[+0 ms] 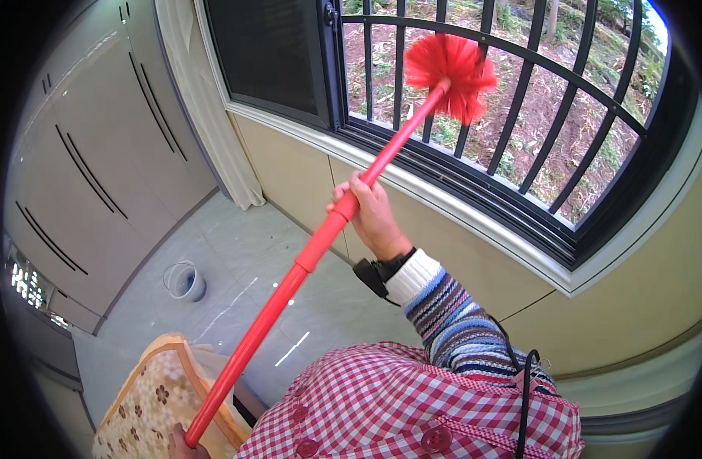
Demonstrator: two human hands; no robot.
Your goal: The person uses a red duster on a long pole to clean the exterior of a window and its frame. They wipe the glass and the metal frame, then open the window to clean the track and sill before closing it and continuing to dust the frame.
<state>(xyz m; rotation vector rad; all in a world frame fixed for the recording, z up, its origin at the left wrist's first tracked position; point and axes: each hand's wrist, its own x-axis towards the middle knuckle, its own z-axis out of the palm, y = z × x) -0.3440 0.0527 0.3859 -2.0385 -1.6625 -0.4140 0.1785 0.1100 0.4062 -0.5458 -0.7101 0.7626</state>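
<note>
A long red telescopic pole (275, 295) slants up across the view and ends in a round brush head of red bristles (451, 77). My right hand (369, 209) is wrapped around it near the collar where the thin section meets the thicker tube. At the bottom left, my left hand (185, 443) grips the lower end and is partly cut off by the picture's edge. The bristles overlap the black window bars (531, 51); I cannot tell how firmly they touch. Below the brush runs the black sliding-window track (442, 166).
A dark window panel (265, 51) fills the left half of the frame, beside a pale curtain (213, 115). A bucket (185, 282) stands on the glossy tile floor (224, 246). Tall wardrobes (92, 143) line the left. A flower-patterned cloth (150, 396) lies near my left hand.
</note>
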